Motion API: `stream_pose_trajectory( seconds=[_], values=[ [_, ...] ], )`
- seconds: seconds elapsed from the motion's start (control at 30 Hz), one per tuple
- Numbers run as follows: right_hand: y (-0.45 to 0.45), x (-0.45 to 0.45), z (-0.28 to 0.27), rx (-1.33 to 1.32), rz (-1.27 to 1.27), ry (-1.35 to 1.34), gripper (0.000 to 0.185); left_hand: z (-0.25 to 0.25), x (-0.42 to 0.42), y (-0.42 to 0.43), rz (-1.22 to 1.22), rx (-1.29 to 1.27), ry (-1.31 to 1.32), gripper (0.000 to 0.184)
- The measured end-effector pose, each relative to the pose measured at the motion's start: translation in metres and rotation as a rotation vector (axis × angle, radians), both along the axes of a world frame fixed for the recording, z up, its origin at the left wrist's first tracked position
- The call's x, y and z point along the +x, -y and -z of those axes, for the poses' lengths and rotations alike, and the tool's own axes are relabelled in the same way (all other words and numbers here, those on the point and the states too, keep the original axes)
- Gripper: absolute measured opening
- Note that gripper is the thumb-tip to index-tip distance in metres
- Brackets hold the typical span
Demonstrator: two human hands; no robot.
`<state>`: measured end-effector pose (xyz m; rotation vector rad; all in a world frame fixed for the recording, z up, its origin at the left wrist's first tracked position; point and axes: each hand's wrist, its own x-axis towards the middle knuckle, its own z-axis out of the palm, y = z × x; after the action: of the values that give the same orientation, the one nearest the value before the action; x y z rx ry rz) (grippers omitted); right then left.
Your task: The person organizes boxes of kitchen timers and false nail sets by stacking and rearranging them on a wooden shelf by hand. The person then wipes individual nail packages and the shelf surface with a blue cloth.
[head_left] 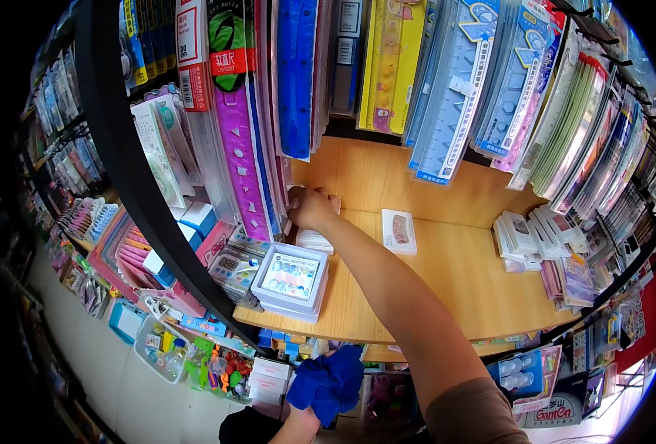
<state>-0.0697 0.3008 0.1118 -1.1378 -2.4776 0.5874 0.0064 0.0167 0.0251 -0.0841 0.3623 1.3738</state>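
My left hand (303, 425), low in the view, is closed around a crumpled blue cloth (329, 383). My right hand (311, 210) reaches over the wooden shelf to its back left, beside the hanging rulers. Its fingers are curled and partly hidden, so what they grip cannot be made out. Just below that hand lies a stack of thin white boxes (314, 240). Nearer the front edge stands a pile of nail sets in white boxes (291, 277). One flat white box with an oval window (399, 231) lies on the shelf, right of my forearm.
Packaged rulers (450, 92) hang in rows above the shelf (461, 270). A black post (139, 170) rises at the left. White packets (524, 233) are piled on the shelf's right end. A bin of small goods (161, 348) stands on the floor.
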Motion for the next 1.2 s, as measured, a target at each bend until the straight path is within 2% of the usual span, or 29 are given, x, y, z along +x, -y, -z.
stream_pose_trajectory(
  seconds=[0.13, 0.23, 0.43, 0.47, 0.53, 0.67, 0.77, 0.83, 0.87, 0.9, 0.93, 1.0, 1.03, 1.07, 1.13, 1.17, 1.2],
  values=[
    [0.005, -0.003, -0.002, 0.144, 0.057, 0.248, 0.038, -0.017, 0.001, -0.002, 0.03, -0.019, -0.178, 0.008],
    [0.004, 0.003, 0.005, 0.193, 0.007, 0.107, 0.038, -0.008, 0.003, -0.003, -0.019, -0.022, -0.154, 0.006],
    [0.013, 0.004, 0.001, 0.23, -0.3, 0.336, 0.036, -0.009, -0.002, -0.004, 0.028, 0.016, -0.028, 0.01],
    [0.014, 0.003, 0.004, 0.124, -0.325, 0.345, 0.037, -0.005, -0.002, -0.005, 0.04, 0.046, -0.003, 0.011],
    [0.014, 0.004, 0.006, 0.179, -0.316, 0.387, 0.037, 0.003, -0.002, -0.007, 0.062, 0.117, 0.046, 0.013],
    [0.008, 0.005, 0.014, 0.204, -0.314, 0.381, 0.034, -0.012, -0.002, -0.002, 0.011, 0.018, -0.037, 0.014],
    [0.005, 0.009, 0.02, 0.228, -0.309, 0.307, 0.032, -0.015, -0.002, -0.001, 0.018, 0.034, -0.023, 0.012],
    [0.005, 0.017, 0.006, 0.182, -0.267, 0.261, 0.029, -0.003, -0.003, -0.003, 0.044, 0.147, 0.026, 0.007],
    [0.004, 0.023, -0.001, 0.158, -0.247, 0.24, 0.028, -0.001, -0.001, -0.003, -0.016, 0.078, -0.026, 0.004],
    [0.001, 0.032, -0.003, 0.166, -0.229, 0.077, 0.026, 0.0, 0.001, -0.003, -0.076, 0.007, -0.077, 0.006],
    [-0.005, 0.045, -0.004, 0.175, -0.21, -0.085, 0.024, 0.002, 0.003, -0.002, -0.134, -0.063, -0.127, 0.01],
    [-0.016, 0.082, -0.006, 0.251, -0.158, -0.355, 0.024, 0.036, 0.005, -0.003, -0.201, -0.085, -0.095, 0.026],
    [-0.019, 0.107, -0.006, 0.318, -0.123, -0.468, 0.025, 0.039, 0.004, -0.003, -0.179, -0.004, -0.049, 0.032],
    [-0.022, 0.136, -0.012, 0.198, -0.006, -0.405, 0.024, 0.042, 0.003, -0.003, -0.153, 0.077, -0.004, 0.038],
    [-0.03, 0.198, -0.012, 0.287, 0.143, -0.494, 0.021, 0.025, 0.0, -0.003, 0.01, 0.419, 0.15, 0.049],
    [-0.034, 0.233, -0.012, 0.444, 0.202, -0.403, 0.02, 0.013, 0.003, 0.0, -0.01, 0.323, 0.062, 0.05],
    [-0.035, 0.266, -0.01, 0.504, 0.289, -0.434, 0.02, 0.001, 0.006, 0.005, -0.029, 0.227, -0.026, 0.051]
  ],
)
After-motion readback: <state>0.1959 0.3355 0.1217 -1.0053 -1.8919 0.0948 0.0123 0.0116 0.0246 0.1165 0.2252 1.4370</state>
